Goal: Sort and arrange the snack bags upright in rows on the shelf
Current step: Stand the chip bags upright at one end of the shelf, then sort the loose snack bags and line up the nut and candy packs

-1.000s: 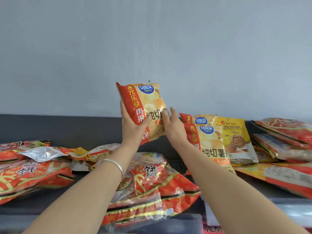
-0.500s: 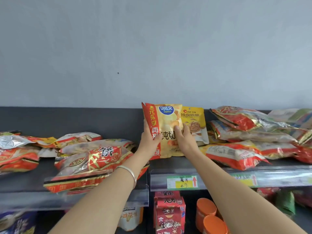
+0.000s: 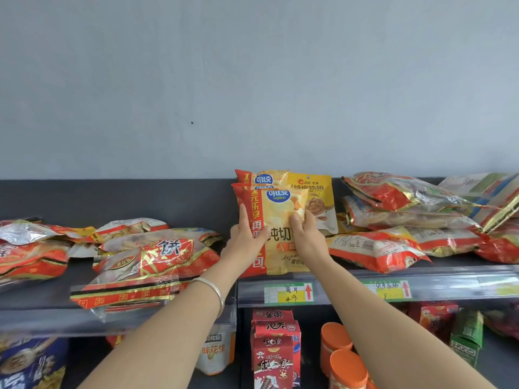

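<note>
A yellow chip bag with a red side stripe stands upright at the front of the top shelf. My left hand grips its left edge and my right hand grips its right side. Directly behind it stands another bag of the same kind, with only its top showing. A yellow walnut bag stands upright behind and to the right.
Red and clear biscuit bags lie flat in a heap on the left. More red bags are piled flat on the right. Yellow price tags sit on the shelf rail. Below are red cartons and orange-lidded tubs.
The chip bag came down from mid-air and to the right, and now stands on the shelf in front of the matching bag. Both hands stayed on it. The view tilted lower.
</note>
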The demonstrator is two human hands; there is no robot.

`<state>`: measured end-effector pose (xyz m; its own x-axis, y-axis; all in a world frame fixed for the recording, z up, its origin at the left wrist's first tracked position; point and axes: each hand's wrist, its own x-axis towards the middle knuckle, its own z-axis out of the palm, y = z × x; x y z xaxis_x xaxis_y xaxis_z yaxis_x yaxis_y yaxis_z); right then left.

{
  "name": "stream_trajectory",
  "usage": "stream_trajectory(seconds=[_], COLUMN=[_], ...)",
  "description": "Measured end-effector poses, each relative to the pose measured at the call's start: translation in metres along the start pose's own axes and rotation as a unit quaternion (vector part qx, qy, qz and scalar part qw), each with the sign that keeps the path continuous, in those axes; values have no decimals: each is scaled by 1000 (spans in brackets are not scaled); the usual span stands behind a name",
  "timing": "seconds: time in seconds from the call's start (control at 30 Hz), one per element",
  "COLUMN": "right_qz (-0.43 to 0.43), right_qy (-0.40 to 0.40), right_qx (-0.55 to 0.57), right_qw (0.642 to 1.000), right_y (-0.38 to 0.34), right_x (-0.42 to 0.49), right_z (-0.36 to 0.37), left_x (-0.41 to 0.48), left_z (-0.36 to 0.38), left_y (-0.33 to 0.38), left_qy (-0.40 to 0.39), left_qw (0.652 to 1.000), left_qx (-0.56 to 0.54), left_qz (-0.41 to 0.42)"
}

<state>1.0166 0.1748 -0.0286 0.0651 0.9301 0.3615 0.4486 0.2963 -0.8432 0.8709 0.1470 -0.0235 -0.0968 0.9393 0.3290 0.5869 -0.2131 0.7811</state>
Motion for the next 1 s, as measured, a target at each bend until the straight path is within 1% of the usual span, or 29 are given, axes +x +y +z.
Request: stream_trajectory(seconds=[0.07,0.13,0.23,0.3,0.37,0.47,0.5,0.57,0.7,0.77,0.87,1.0], right_qz=[11,17,25,12,-26,-111,-143,-203,-298,-337,-380,-389], right_qy=[-26,-38,-45,-33,15,109,128,138,93,63,12,-66], right_qx=[15,21,25,-5,-84,-207,-235,-270,-314,-314,-307,-314], right_qw=[999,999,998,999,996,966,953,931,897,885,873,863], right_y=[-1,-3,-4,-6,-8,-15,-18,-24,-41,-49,-62,-80], right_x=[1,2,2,0,-3,-12,-15,-19,-28,-33,-39,-41], right_z=[1,-1,-4,-6,-8,-11,-11,-9,10,23,46,81], left_x=[0,-2,-2,-4,-8,-14,-16,-21,-35,-41,-47,-50], left_z=[2,1,0,-1,-3,-10,-13,-21,-46,-62,-91,-131], left_y=[-1,-1,-1,0,2,2,2,2,-3,-9,-20,-45], left_qy=[-22,-26,-31,-26,5,70,80,92,113,105,105,104], left_qw=[1000,999,998,997,994,979,976,970,944,934,929,933], left_qx=[16,29,54,69,107,192,203,222,305,334,351,344], left_qz=[-16,-17,-16,-20,-18,1,7,22,64,69,47,1])
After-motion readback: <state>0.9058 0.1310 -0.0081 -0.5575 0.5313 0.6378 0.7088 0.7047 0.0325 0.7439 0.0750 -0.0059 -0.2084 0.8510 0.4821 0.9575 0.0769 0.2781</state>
